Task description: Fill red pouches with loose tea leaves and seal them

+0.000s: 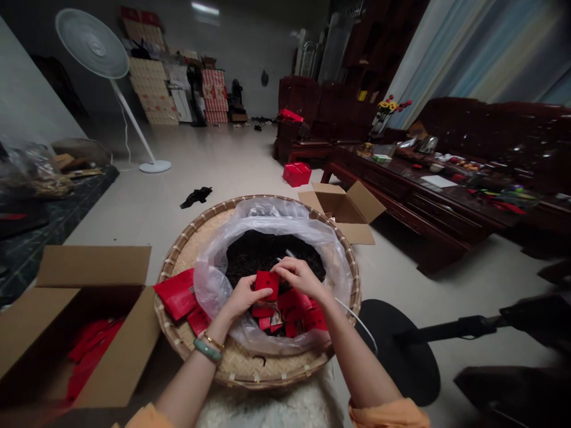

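Observation:
My left hand [247,295] is closed on a small red packet [266,284], its thumb across the front. The fingers of my right hand [297,274] pinch the packet's upper right corner. A thin metal tool [290,254] shows just behind my right hand; whether that hand also holds it I cannot tell. Both hands are over a clear plastic bag [207,267] with its rim rolled open. Inside lie dark dried leaves [250,249], probably tea, and several more red packets [297,306] at the near side. The bag sits in a round woven bamboo tray [187,238].
Larger red pouches [178,292] lie on the tray's left side. An open cardboard box [102,267] with red packets stands at left, another open box [343,208] beyond the tray. A black round base [397,351] is at right, a white fan [154,166] at far left.

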Available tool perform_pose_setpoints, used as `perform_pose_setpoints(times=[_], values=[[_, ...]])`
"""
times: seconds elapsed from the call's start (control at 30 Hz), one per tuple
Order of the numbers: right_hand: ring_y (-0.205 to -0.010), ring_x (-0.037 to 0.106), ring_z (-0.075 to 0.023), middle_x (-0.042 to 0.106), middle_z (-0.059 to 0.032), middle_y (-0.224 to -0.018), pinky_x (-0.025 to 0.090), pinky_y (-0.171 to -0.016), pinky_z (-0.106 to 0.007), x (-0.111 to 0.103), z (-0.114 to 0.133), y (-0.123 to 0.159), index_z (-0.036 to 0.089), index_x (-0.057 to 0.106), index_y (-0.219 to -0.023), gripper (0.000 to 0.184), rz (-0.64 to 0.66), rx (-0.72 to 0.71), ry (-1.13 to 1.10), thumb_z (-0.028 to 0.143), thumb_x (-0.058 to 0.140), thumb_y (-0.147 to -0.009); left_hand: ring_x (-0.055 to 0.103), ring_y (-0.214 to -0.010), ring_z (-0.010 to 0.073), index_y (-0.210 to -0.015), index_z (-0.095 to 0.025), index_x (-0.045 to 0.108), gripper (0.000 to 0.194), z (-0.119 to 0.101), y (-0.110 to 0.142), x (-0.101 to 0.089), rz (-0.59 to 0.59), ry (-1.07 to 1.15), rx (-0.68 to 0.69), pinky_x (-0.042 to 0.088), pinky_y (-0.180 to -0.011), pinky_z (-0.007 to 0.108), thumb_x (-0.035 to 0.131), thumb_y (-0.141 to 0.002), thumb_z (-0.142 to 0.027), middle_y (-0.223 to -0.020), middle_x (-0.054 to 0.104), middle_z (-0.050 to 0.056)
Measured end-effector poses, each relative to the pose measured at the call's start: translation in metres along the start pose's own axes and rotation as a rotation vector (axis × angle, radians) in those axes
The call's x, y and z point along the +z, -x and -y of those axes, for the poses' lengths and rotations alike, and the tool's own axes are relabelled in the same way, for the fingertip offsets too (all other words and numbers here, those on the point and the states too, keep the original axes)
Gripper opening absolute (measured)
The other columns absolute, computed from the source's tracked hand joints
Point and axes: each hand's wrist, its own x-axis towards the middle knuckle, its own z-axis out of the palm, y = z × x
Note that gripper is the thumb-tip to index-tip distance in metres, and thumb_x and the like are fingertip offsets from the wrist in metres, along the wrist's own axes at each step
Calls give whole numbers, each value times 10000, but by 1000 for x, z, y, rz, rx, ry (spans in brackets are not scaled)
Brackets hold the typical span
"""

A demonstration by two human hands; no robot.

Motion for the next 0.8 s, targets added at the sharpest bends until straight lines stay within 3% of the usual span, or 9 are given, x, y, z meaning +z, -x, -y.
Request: perform_pose_setpoints(times=[0.13, 0.3, 0.43, 0.53, 0.67, 0.8], values=[[-665, 560, -113, 643, -25, -788, 415, -626, -219, -17, 8, -3, 169, 679, -906, 216, 160, 43, 95, 172, 476, -832, 620, -726, 188, -964, -133, 623, 435, 1, 2, 1, 3, -77, 16, 516, -627, 308, 731, -589, -323, -827, 671, 19], [-582, 511, -84, 637, 22, -683, 348, -561, -186, -31, 27, -5, 174, 692, -905, 283, 380, 67, 232, 87, 459, -770, 595, -683, 178, -883, -135, 639, 359, -3, 9, -1, -29, -503, 171, 468, -635, 272, 700, -626, -380, -736, 652, 6], [-496, 414, -63, 595, 42, -581, 283, -515, -189, -36, 44, -4, 169, 708, -815, 225, 552, 41, 395, 107, 508, -734, 613, -880, 235, -1143, -183, 543, 644, -8, 20, 3, 86, -695, 265, 460, -741, 291, 757, -560, -358, -983, 670, 56], [-548, 484, -82, 637, 21, -658, 294, -532, -193, -34, 61, 2, 188, 702, -846, 194, 551, 29, 479, 132, 567, -719, 611, -946, 234, -1224, -218, 458, 675, -6, 26, 5, 160, -699, 316, 459, -773, 296, 727, -616, -331, -1073, 648, 61], [-699, 607, -164, 668, -55, -805, 358, -576, -225, -23, 90, 19, 176, 682, -883, 152, 493, -12, 640, 177, 610, -749, 608, -981, 222, -1196, -222, 477, 545, 0, 32, 2, 66, -677, 405, 456, -831, 307, 664, -688, -287, -1108, 633, 74], [-700, 645, -209, 654, -127, -845, 427, -582, -265, -3, 102, 30, 111, 650, -952, 217, 478, 42, 881, 65, 532, -776, 613, -979, 231, -1103, -211, 559, 455, 2, 33, 1, 15, -658, 496, 452, -877, 323, 664, -660, -209, -1068, 658, 83]])
